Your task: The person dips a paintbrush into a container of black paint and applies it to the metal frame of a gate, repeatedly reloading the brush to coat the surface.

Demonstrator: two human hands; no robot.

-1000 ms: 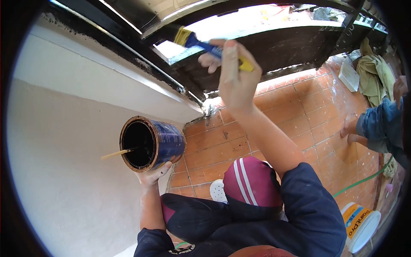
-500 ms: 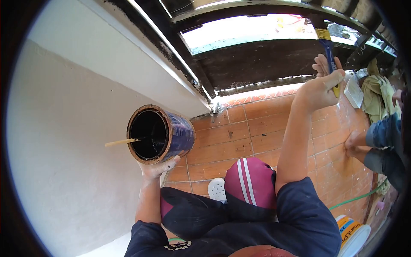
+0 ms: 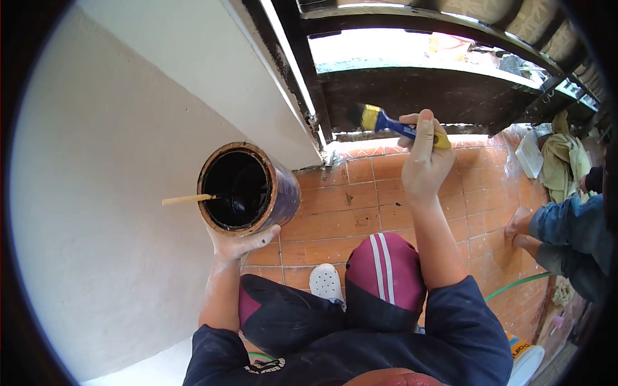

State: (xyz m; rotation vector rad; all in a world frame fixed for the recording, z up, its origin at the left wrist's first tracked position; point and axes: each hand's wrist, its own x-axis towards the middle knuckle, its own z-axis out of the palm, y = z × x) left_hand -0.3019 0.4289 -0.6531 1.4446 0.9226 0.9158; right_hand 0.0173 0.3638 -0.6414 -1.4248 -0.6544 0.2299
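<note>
My left hand (image 3: 239, 246) grips the lower side of a paint can (image 3: 288, 196), holding it tilted so its mouth faces me. Dark, glossy paint (image 3: 241, 183) shows inside, and a wooden stick (image 3: 187, 200) leans out over the rim to the left. In my right hand (image 3: 426, 151) is a paintbrush (image 3: 394, 124) with a blue and yellow handle, closed in my fingers. Its dark bristles point left, in front of the dark wooden panel (image 3: 399, 96) and apart from the can.
A pale wall (image 3: 129, 174) runs along the left. Orange tiles (image 3: 347, 225) cover the floor. At right are another person's legs (image 3: 557, 225), a cloth (image 3: 563, 157), a white tray (image 3: 530, 154) and a green hose (image 3: 515, 285). A paint bucket (image 3: 529, 363) stands at lower right.
My right hand has come left and down with the paintbrush, whose bristles turned from pointing up to pointing left. The can shifted slightly in view, still in my left hand.
</note>
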